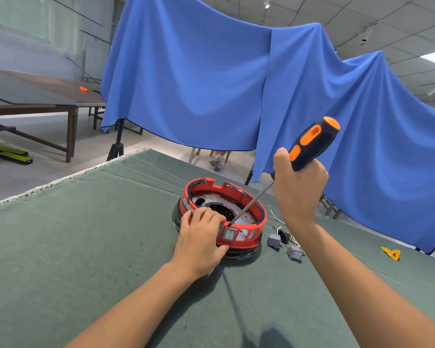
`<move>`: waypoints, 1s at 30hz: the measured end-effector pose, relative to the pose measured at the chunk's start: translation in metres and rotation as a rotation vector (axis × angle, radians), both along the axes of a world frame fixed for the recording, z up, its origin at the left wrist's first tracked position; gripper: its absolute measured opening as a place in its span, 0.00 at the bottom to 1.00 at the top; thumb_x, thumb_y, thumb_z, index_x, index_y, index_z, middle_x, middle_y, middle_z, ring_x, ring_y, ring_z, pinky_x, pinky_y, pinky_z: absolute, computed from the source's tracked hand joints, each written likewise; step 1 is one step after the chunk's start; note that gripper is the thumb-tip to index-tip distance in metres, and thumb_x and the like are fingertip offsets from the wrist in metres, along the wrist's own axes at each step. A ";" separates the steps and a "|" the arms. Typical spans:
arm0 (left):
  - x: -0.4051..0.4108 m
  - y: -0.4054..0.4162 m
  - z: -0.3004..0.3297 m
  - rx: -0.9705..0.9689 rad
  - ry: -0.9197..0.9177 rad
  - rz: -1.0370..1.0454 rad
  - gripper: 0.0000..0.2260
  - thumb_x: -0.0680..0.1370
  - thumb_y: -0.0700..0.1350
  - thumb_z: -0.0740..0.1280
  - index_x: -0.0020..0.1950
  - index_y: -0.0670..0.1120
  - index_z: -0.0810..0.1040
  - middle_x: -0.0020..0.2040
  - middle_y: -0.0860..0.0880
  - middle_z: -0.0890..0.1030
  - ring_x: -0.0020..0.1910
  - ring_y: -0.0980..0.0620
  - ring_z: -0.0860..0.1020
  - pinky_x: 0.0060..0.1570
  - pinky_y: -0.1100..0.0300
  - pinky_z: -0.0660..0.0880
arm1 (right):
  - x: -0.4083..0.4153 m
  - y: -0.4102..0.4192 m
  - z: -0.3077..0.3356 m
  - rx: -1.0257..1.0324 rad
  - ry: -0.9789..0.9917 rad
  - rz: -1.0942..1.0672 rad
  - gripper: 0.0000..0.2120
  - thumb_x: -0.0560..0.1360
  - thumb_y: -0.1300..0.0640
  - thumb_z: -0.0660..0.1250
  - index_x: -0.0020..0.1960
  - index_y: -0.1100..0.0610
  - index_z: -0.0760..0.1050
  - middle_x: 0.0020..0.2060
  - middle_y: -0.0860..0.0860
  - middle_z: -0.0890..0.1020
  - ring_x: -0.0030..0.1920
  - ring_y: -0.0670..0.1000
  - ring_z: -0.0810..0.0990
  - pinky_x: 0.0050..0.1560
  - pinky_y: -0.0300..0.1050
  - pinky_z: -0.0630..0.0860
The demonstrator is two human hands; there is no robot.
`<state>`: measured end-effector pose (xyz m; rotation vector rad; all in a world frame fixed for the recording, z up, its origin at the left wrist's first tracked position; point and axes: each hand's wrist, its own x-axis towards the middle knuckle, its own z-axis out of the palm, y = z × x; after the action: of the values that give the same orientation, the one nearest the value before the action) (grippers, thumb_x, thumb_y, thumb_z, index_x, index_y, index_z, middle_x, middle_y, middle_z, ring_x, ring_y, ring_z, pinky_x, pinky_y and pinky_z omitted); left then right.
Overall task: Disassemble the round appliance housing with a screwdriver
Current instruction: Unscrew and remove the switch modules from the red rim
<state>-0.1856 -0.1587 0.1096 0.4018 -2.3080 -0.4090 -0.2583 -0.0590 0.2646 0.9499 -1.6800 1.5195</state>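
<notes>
Two hands on round housing (pixel 221 217), mid-desk (pixel 86 247), prying at switch.
Left hand (pixel 201 239) clamped over near rim, fingers curled round it to stop sliding; right hand (pixel 299 187) wrapped tight round screwdriver (pixel 309 149) handle, shaft angled down, tip behind rocker switch (pixel 230 234), likely to push it out. Loose switches (pixel 284 246) beside.

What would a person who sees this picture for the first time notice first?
Probably the big blue cloth hanging across the background, behind the green-covered table. Next, the round red and black plastic housing at the table's middle, which the left hand grips at its near rim. The right hand holds a black and orange screwdriver tilted, with its tip at the near rim, above a grey switch.
</notes>
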 end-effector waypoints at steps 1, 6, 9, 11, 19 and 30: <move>0.000 0.000 0.000 -0.001 -0.002 0.000 0.23 0.70 0.55 0.69 0.63 0.53 0.70 0.62 0.56 0.71 0.67 0.55 0.61 0.71 0.52 0.53 | 0.001 0.000 -0.001 -0.001 0.005 0.006 0.16 0.66 0.48 0.61 0.25 0.48 0.57 0.17 0.43 0.65 0.22 0.44 0.63 0.23 0.31 0.60; 0.000 0.001 0.000 0.003 -0.003 0.004 0.24 0.71 0.55 0.69 0.64 0.53 0.69 0.62 0.56 0.71 0.68 0.55 0.61 0.71 0.52 0.52 | 0.005 -0.001 -0.002 0.043 0.015 -0.006 0.17 0.67 0.48 0.61 0.26 0.51 0.57 0.20 0.48 0.64 0.24 0.46 0.62 0.27 0.44 0.63; 0.000 0.002 0.000 0.013 0.004 0.006 0.24 0.71 0.55 0.69 0.64 0.52 0.69 0.62 0.56 0.71 0.68 0.54 0.61 0.72 0.51 0.53 | 0.008 -0.008 0.003 0.079 -0.033 -0.028 0.17 0.67 0.49 0.61 0.27 0.54 0.57 0.24 0.58 0.67 0.27 0.52 0.65 0.28 0.49 0.66; 0.000 0.002 0.000 0.014 0.000 0.006 0.24 0.71 0.54 0.69 0.64 0.52 0.69 0.62 0.56 0.71 0.68 0.54 0.61 0.72 0.50 0.53 | 0.006 -0.016 0.010 0.105 -0.091 -0.079 0.16 0.66 0.49 0.59 0.28 0.55 0.57 0.24 0.57 0.66 0.27 0.52 0.63 0.28 0.47 0.64; -0.001 0.001 -0.002 0.009 -0.001 0.007 0.23 0.71 0.55 0.70 0.64 0.53 0.69 0.62 0.56 0.71 0.68 0.55 0.61 0.72 0.50 0.53 | -0.012 -0.041 0.026 0.295 -0.168 -0.183 0.18 0.71 0.53 0.63 0.27 0.54 0.59 0.23 0.49 0.64 0.26 0.51 0.62 0.28 0.42 0.59; -0.003 -0.001 -0.003 0.035 0.022 -0.007 0.22 0.71 0.56 0.70 0.62 0.53 0.70 0.61 0.57 0.71 0.66 0.56 0.62 0.72 0.51 0.53 | -0.048 -0.065 0.027 0.407 -0.271 -0.279 0.16 0.72 0.48 0.61 0.31 0.54 0.63 0.26 0.48 0.69 0.27 0.49 0.66 0.29 0.42 0.62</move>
<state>-0.1885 -0.1597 0.1067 0.4047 -2.2845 -0.4557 -0.3066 -0.1237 0.2911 0.6853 -2.2697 1.1819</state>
